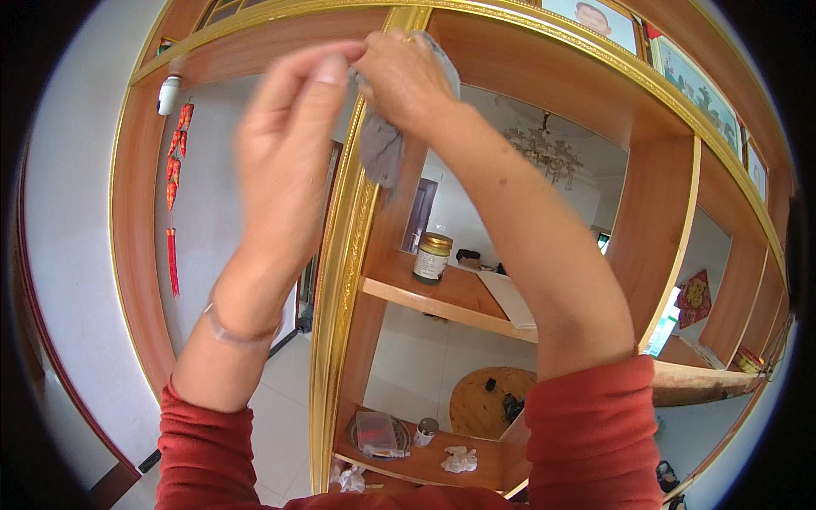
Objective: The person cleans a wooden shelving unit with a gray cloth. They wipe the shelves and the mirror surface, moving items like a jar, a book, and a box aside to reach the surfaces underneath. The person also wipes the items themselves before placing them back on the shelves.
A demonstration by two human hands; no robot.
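My right hand (405,76) is raised to the top of a gold carved trim post (347,236) and grips a grey cloth (381,150), part of which hangs down along the post. My left hand (287,127), slightly blurred, is raised just left of it, thumb and fingers close to the cloth's edge; whether its fingertips touch the cloth or the right hand I cannot tell. A clear bangle is on the left wrist. Behind the forearms stands a wooden shelf unit with mirrored backs.
A glass jar with a gold lid (432,258) stands on the middle shelf (446,299). Lower down are a clear plastic box (376,431), a small jar (426,432) and crumpled tissue (459,459). Red pepper ornaments (172,182) hang at left near a white canister (168,95). Framed pictures (698,95) line the top right.
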